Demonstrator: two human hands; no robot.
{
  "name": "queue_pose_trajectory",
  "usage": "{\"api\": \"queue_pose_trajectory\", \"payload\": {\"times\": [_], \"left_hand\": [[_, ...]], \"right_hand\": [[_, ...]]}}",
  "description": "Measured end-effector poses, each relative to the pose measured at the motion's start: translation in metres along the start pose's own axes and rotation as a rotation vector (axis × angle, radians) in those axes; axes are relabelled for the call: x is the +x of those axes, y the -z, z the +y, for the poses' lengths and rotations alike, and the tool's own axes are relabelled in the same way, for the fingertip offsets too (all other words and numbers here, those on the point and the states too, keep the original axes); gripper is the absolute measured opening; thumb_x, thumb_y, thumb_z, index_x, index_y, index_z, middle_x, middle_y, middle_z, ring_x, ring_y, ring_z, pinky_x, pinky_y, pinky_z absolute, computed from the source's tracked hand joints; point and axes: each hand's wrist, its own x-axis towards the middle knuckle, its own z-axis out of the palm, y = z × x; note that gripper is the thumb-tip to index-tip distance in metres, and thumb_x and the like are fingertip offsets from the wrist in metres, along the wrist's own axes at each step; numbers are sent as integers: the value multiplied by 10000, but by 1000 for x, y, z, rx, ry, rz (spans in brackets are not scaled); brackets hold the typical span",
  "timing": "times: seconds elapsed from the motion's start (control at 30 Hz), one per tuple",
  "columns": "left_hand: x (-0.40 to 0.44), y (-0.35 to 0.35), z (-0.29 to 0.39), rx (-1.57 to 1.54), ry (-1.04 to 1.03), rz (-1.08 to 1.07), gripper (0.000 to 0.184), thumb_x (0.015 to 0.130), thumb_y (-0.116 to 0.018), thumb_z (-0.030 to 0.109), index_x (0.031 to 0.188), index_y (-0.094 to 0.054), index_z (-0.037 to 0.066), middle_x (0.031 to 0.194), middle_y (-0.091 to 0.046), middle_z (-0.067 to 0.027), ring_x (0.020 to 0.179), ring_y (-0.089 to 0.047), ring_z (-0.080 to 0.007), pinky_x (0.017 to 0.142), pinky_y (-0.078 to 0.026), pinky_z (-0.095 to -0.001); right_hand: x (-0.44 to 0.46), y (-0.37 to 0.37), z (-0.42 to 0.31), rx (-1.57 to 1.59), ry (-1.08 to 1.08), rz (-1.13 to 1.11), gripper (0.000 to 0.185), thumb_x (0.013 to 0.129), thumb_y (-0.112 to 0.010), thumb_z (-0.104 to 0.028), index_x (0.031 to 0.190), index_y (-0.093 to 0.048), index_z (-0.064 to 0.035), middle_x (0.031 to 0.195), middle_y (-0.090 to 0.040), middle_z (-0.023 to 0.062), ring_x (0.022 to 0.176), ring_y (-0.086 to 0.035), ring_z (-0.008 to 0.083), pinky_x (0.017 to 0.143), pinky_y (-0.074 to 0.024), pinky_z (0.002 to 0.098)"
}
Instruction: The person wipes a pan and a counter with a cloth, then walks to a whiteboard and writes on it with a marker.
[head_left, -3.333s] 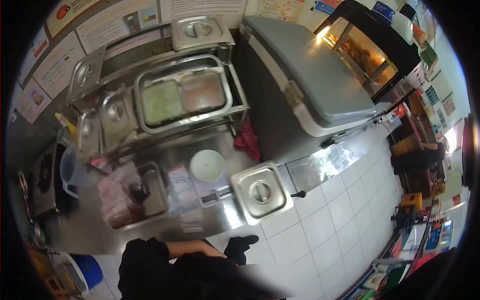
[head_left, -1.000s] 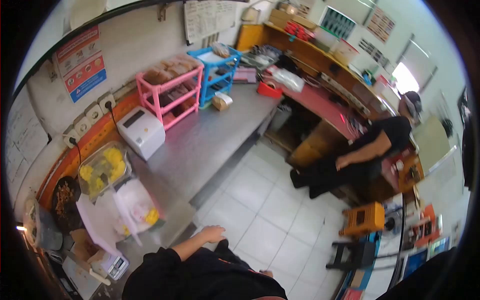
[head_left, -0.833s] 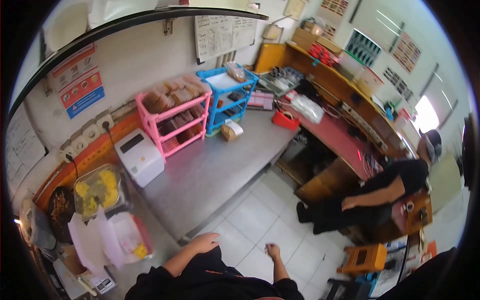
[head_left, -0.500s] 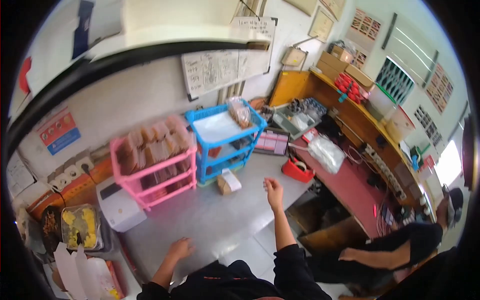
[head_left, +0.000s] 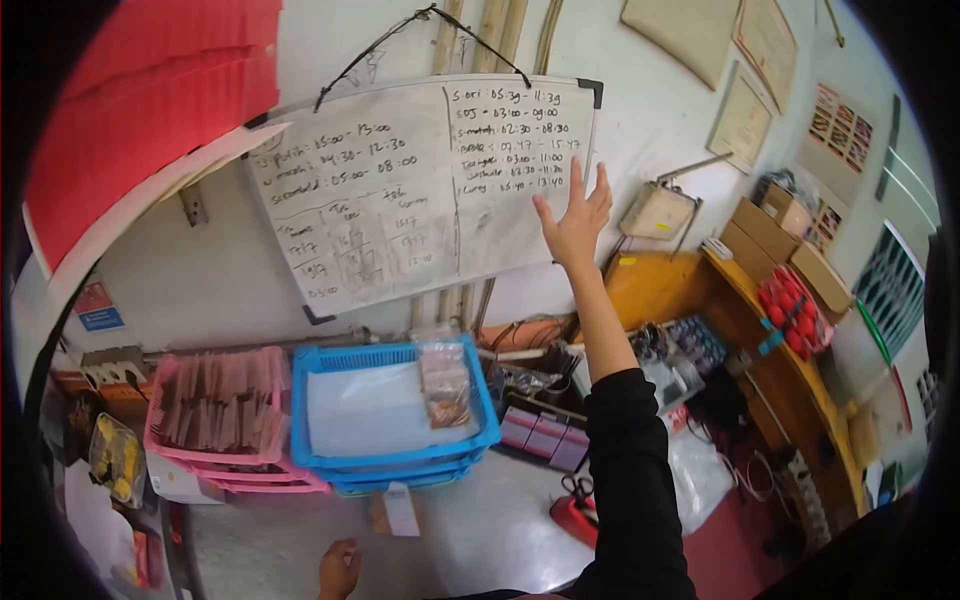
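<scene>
My right hand (head_left: 577, 222) is raised in front of the lower right part of a whiteboard (head_left: 380, 240) covered in handwritten times. Its fingers are spread and hold nothing; whether they touch the board I cannot tell. Low in the view, my left hand (head_left: 340, 570) hovers over the metal table (head_left: 270, 525), its fingers loosely bent with nothing seen in them. Nearest to it lies a small brown packet (head_left: 380, 515) with a white paper slip (head_left: 401, 510) on it. Behind that stands a blue tiered basket rack (head_left: 395, 462), holding white sheets and a clear plastic bag of brown items (head_left: 445, 385).
A pink rack (head_left: 215, 460) of packed sachets stands left of the blue one. A screen (head_left: 543, 435), scissors (head_left: 578, 487) and a red holder (head_left: 575, 520) are to the right. Red sheet material (head_left: 150, 110) hangs at upper left. Boxes (head_left: 765, 230) sit on a wooden shelf.
My right hand has risen from above the table to the whiteboard, its fingers now spread. The view has tilted up and moved closer to the wall. My left hand stays low.
</scene>
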Motion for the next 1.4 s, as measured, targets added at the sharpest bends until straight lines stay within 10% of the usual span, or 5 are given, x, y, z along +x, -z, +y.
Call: {"api": "queue_pose_trajectory", "payload": {"times": [0.93, 1.13, 1.33, 1.37, 1.4], "left_hand": [[7, -84, 99, 132, 158, 123, 204, 762, -579, 128, 937, -592, 25, 917, -594, -129, 743, -596, -272, 684, -466, -337], [12, -88, 112, 134, 96, 111, 165, 770, -574, 123, 904, -589, 28, 881, -600, -143, 733, -599, -266, 639, -462, -337], [17, -100, 130, 211, 337, -76, 280, 793, -600, 236, 608, -562, 30, 443, -524, -82, 400, -532, -214, 448, -420, -319], [20, -104, 131, 233, 331, -94, 295, 794, -598, 242, 593, -555, 30, 444, -522, -85, 400, -529, -218, 448, -417, -322], [23, -106, 132, 257, 325, -111, 311, 796, -597, 248, 579, -549, 30, 446, -519, -88, 400, -525, -221, 449, -414, -325]], "right_hand": [[48, -45, 33, -34, 2, 49, 613, 744, -523, -542, 1272, -406, -254, 1421, -59, 149, 1271, -15, 409, 923, -82, 649], [18, 27, 128, 590, -255, 162, 514, 745, -604, -443, 1076, -547, -54, 1140, -514, 179, 872, -568, 266, 726, -438, 367], [-209, 66, 315, -351, -341, -1207, 454, 749, -626, -391, 567, -597, 23, 533, -584, 136, 493, -601, 243, 514, -493, 353], [-243, 73, 302, 3, -921, -1435, 423, 771, -610, -361, 597, -608, 24, 581, -609, 141, 492, -612, 209, 510, -512, 317], [-299, 65, 316, -44, -950, -1640, 359, 788, -596, -301, 658, -621, 32, 616, -625, 136, 480, -610, 191, 503, -518, 284]]}}
